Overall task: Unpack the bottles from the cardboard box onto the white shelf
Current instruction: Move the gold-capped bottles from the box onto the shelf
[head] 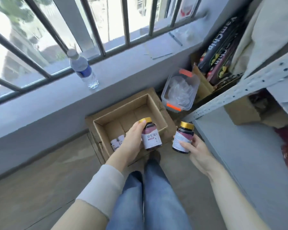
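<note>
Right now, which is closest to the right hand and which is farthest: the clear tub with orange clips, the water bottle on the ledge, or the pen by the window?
From the right hand, in the head view:
1. Clear tub with orange clips, on the floor beside the cardboard box.
2. Water bottle, up on the ledge, to the left.
3. Pen, far back on the ledge by the bars.

Bottle in left hand (151, 136): pink-and-white label reads 益生菌片 in dark characters; a smaller line under it is too blurred to read.
Bottle in right hand (182, 138): white label panel carries fine print, too small to make out.
Bottle in the cardboard box (117, 142): label shows a printed picture, no legible words.
Dark snack boxes (220, 45) by the shelf: big white letters, "Chip" readable, twice over.
Water bottle (83, 69) on the sill: blue label, text unreadable.
</note>
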Tool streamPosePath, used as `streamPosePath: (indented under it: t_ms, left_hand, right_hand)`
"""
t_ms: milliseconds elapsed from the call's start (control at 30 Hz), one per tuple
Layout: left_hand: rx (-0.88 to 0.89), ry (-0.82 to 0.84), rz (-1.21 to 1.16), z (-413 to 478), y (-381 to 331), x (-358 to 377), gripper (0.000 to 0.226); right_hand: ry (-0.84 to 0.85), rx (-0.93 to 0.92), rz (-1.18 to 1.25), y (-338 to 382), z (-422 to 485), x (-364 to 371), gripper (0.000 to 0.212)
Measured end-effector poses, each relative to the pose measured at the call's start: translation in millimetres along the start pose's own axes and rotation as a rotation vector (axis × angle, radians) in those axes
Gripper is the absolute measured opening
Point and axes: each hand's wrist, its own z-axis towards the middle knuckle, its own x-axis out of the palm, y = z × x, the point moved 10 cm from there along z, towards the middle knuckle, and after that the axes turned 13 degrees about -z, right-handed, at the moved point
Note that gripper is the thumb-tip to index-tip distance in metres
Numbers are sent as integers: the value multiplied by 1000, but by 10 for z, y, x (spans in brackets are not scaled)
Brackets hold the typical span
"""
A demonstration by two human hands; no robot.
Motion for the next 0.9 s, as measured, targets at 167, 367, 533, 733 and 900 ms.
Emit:
streamPosePath:
  t_ms: [167,367,533,733,900]
  left_hand:
    - [-114,241,-3,-654,108,785,37]
    - [-58,616,250,-1328,268,2069,17]
    - [-15,822,421,-1758,555,3022,15]
    - [161,969,632,-2153,812,4222,18]
    - [361,1035,765,-2142,752,5118,14]
  right_hand:
    - [-124,-103,111,161,-928,-451,92]
    - [-332,-125,194,58,-1944,-1258,76]
    - [-498,-200,334,-170,-2601,-1962,96]
    - [-619,-279,250,-254,-3192,-2876,79]
    - [-858,-320,181,-142,-3256,-3571,40]
